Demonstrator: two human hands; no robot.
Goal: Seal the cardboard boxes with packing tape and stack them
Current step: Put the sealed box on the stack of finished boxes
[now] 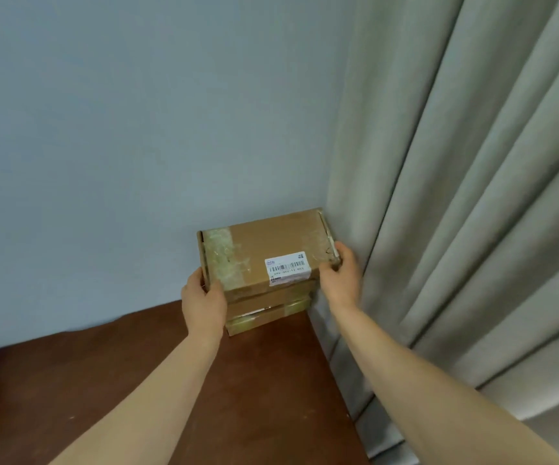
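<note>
Dim, flat indoor light, slightly soft throughout.
Faint sheen on the packing tape (pixel 227 260); curtain (pixel 455 196) folds shaded, bowing toward the edge.

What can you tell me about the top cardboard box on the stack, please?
The top box is brown cardboard, closed, with clear tape across both ends and a white barcode label wrapping over its near edge. It lies flat on a stack of lower boxes in the corner of a brown table, beside the curtain. The left hand grips its left end, the right hand its right end.
</note>
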